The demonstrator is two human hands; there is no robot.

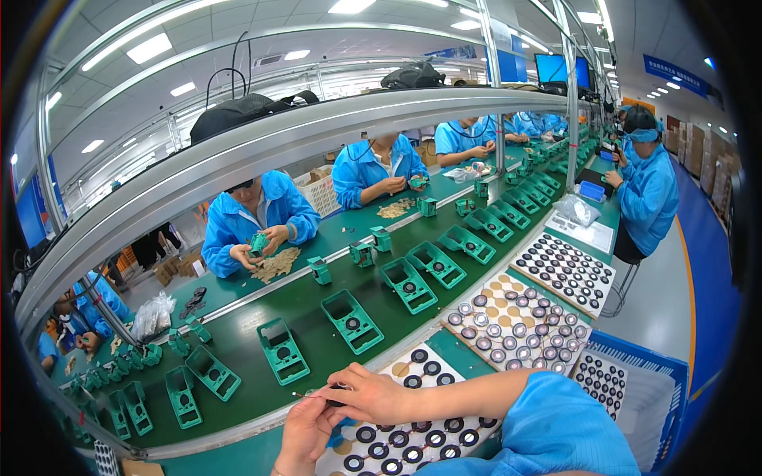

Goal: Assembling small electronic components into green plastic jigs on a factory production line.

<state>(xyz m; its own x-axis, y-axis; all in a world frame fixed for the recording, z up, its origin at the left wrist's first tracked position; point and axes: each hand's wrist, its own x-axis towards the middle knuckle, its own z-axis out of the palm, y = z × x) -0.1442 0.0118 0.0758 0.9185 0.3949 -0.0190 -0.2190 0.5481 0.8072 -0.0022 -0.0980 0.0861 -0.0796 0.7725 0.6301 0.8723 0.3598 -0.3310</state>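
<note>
Blue sleeve point(559, 420) nearest, your right hand point(371, 395) and left hand point(303, 432) pinch a small dark part point(336, 389) between fingers point(343, 378), probably light and fragile, best held by its edges

White ceiling point(266, 41), bright lights point(149, 48), metal framing point(365, 105), grey floor point(665, 293), blue walkway point(709, 230), stacked cartons point(698, 151)

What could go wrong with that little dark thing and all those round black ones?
The small dark part held between the left hand and right hand might slip and fall. The right forearm reaches across the black discs, so it could perhaps nudge some out of their rows.
</note>
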